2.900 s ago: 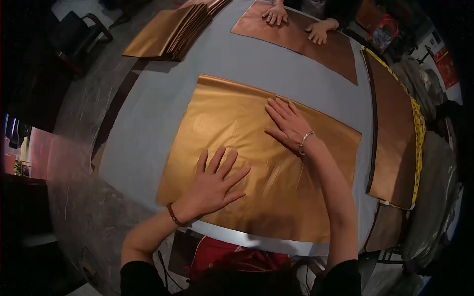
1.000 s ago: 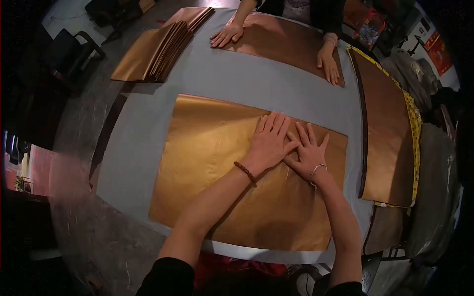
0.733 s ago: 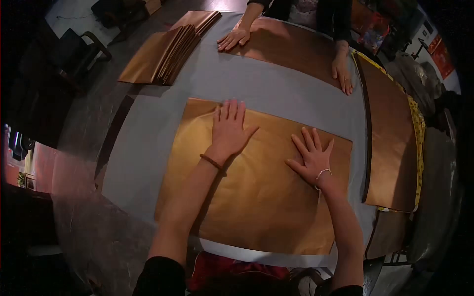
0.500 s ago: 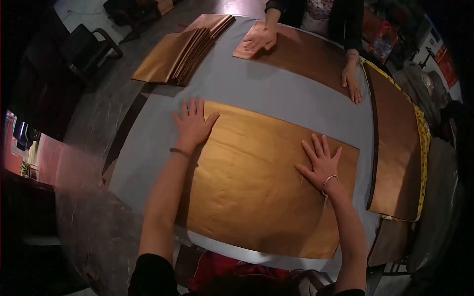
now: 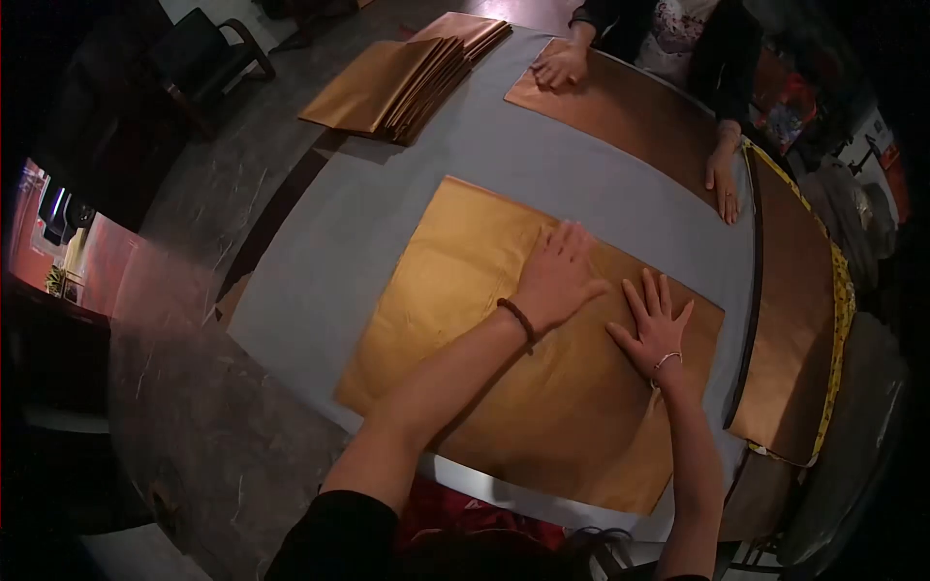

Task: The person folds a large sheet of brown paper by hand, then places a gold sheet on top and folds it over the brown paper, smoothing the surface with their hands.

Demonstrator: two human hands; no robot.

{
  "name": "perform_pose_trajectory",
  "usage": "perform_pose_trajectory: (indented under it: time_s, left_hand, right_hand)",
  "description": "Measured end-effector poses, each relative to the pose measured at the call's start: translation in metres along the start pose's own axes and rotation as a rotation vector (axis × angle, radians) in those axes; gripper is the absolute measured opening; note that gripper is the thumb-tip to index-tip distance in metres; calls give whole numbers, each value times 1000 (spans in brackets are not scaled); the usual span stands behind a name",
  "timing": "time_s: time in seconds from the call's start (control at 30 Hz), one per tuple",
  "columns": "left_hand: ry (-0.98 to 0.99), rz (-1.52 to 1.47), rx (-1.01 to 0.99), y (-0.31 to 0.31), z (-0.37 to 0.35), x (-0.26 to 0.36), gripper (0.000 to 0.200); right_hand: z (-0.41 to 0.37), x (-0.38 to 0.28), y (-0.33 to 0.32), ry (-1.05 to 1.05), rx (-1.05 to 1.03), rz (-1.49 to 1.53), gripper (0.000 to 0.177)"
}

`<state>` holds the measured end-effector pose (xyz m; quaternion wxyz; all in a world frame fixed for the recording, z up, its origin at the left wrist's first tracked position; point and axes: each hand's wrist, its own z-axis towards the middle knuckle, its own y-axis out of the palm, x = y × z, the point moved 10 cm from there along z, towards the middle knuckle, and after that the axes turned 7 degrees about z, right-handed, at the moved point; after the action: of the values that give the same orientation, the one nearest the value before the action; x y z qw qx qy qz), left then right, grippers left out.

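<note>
A large golden sheet [image 5: 436, 242] lies flat on the grey-blue table cover [image 5: 387, 194] in front of me. Across its middle rests my left hand [image 5: 560, 281], palm down with the fingers a little apart and slightly blurred, a dark bracelet at the wrist. Close to its right, my right hand [image 5: 655, 327] is spread flat near the sheet's right edge, with a thin bracelet on. Neither hand grips anything.
A stack of folded golden sheets [image 5: 387, 87] sits at the back left. Across the table a co-worker's hands [image 5: 562, 68] press on a brown sheet [image 5: 630, 111]. On the right lies another brown sheet [image 5: 790, 310] with yellow edging. A chair [image 5: 213, 63] stands at the far left.
My left hand has moved right, from the sheet's left corner to its middle. My right hand stays flat in about the same place on the sheet. The whole view has shifted somewhat.
</note>
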<state>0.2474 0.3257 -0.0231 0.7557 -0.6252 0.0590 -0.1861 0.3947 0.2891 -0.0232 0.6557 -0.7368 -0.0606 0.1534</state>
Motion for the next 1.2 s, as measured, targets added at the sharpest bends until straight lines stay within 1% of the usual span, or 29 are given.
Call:
perform_pose_trajectory:
  time_s: [0.1,0.23,0.27,0.33,0.37,0.43,0.47,0.53,0.6,0.67,0.7,0.77,0.8,0.87,0.9,0.97,1.2]
  left_hand:
    - [-182,78,-22,-17,-1,-67,82]
    - [-434,161,42,-26,-19,-162,83]
    - [-436,162,50,-34,-22,-179,83]
    - [-552,145,-41,-37,-33,-211,82]
    - [-552,150,-37,-36,-30,-210,82]
    - [-555,372,-123,-25,-18,-199,82]
    - [-424,294,-29,-29,-6,-158,80]
    - [-196,11,90,-18,9,-64,71]
    - [69,36,38,-1,8,15,70]
    - [151,-5,-39,4,4,34,69]
    - [94,64,-2,4,3,16,69]
    - [-87,88,45,-5,4,-33,71]
    - [-168,129,-18,-8,1,-63,74]
    - [-327,187,-2,-19,-8,-114,74]
    - [-361,204,9,-25,-12,-131,73]
    - [-391,233,0,-27,-16,-147,72]
    - [-377,234,25,-27,-16,-145,71]
  right_hand:
    - [-1,2,2,-18,31,10,74]
    - [-2,0,-1,-37,51,18,74]
    - [-2,1,0,-26,42,23,74]
    - [-2,1,-2,-18,34,32,74]
    - [-2,-1,-2,-19,29,34,74]
    - [-4,-2,-4,-23,28,39,74]
    - [-3,-2,-3,-16,15,39,74]
    - [-3,-3,-2,-13,10,38,74]
    - [-1,-1,0,-1,-17,22,74]
    - [0,-2,-3,4,-20,11,74]
    - [-2,-1,-1,9,-33,9,74]
    - [-3,1,0,13,-30,22,74]
    - [-3,0,-1,8,-25,31,74]
    - [-2,0,-2,-1,-20,36,74]
    - [-2,0,-2,2,-25,26,75]
    - [-2,0,-1,14,-33,15,75]
    - [-1,3,2,16,-44,57,74]
